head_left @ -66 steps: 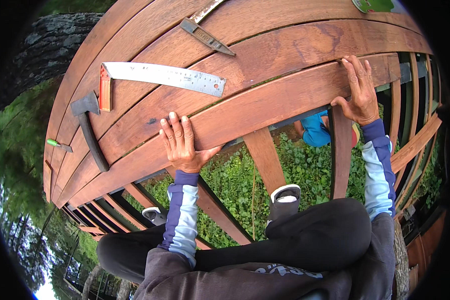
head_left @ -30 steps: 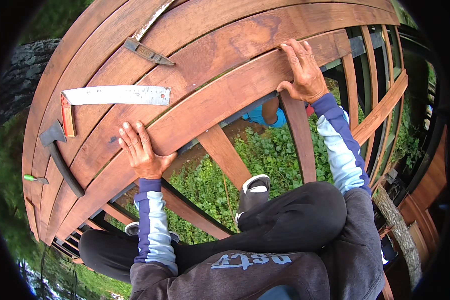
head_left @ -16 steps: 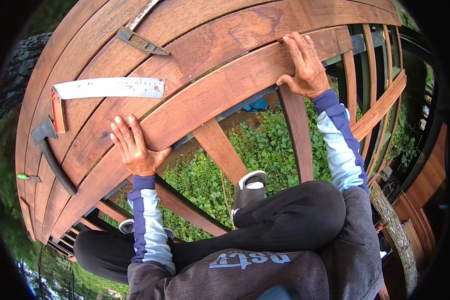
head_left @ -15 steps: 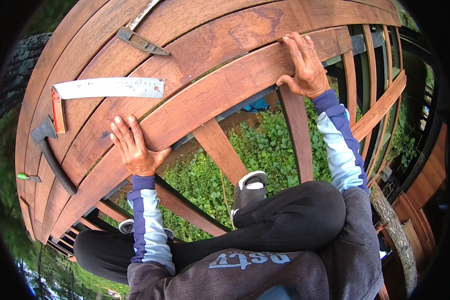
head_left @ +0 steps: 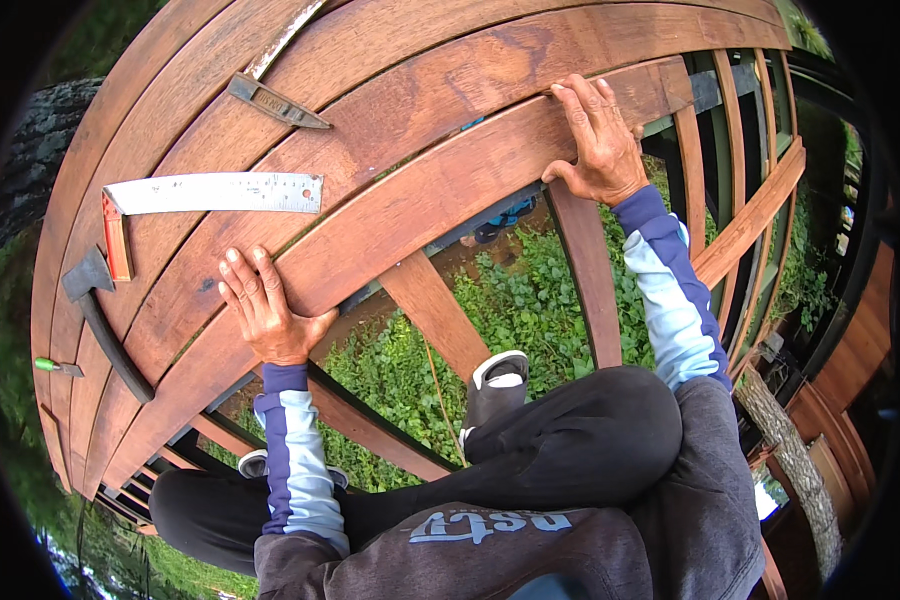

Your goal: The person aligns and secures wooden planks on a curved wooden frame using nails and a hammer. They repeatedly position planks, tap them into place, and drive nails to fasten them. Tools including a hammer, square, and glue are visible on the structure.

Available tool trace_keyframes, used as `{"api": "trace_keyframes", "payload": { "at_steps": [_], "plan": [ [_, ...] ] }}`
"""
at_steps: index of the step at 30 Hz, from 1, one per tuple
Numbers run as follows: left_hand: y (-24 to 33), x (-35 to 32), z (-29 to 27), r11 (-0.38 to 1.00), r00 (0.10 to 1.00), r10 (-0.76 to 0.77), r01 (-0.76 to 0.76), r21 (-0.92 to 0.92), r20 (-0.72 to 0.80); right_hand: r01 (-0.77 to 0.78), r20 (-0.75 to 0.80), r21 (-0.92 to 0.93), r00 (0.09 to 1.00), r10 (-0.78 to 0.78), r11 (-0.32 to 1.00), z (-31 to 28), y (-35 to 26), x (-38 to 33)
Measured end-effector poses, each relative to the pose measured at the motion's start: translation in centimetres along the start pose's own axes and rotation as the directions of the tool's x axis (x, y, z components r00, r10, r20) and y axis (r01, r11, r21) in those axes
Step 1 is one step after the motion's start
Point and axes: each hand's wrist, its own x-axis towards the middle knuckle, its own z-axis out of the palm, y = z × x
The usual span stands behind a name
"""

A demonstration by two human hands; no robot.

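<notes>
A long reddish-brown wooden plank point(head_left: 425, 215) lies across the frame at the near edge of the decking, a narrow gap between it and the neighbouring board point(head_left: 440, 105). My left hand point(head_left: 270, 310) rests on the plank's left part, fingers stretched over its top and thumb out along the near edge. Farther right, my right hand point(head_left: 600, 145) spreads across the plank's width, fingertips by the gap and thumb at the near edge. Neither hand holds a tool. On the boards near my left hand lie a steel try square point(head_left: 220, 193) with an orange handle and a dark-handled hatchet point(head_left: 110, 330).
A hammer point(head_left: 275, 100) lies farther back on the boards. At far left is a green-handled tool point(head_left: 55, 367). Open joists point(head_left: 438, 310) run under my legs, with green plants point(head_left: 530, 270) below. Something blue point(head_left: 510, 215) shows beneath the plank. A loose board point(head_left: 750, 215) slants across slats at right.
The view has shifted slightly, so the boards and tools sit a little lower. Both hands stay on the plank. More of the blue thing below shows, including a bit through the gap.
</notes>
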Motion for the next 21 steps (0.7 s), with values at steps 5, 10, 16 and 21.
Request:
{"api": "trace_keyframes", "payload": {
  "at_steps": [5,10,16,21],
  "plan": [
    [-0.02,-0.07,-0.10,1.000,1.000,-0.012,0.012,0.001,0.004,0.012,0.002,0.025,1.000,-0.012,1.000,-0.01,0.08,-0.02],
    [0.22,0.09,-0.41,0.998,0.999,-0.036,0.037,-0.056,0.025,-0.004,0.029,0.039,1.000,0.003,0.999,0.16,0.27,-0.25],
    [0.27,0.36,-0.66,1.000,0.999,-0.004,0.005,-0.010,0.041,0.008,0.045,0.045,0.999,-0.010,0.999,0.04,0.25,-0.21],
    [0.28,0.26,-0.61,1.000,0.999,-0.001,0.002,-0.024,0.033,0.016,0.022,0.064,1.000,-0.018,0.998,-0.25,0.20,-0.12]
  ]
}}
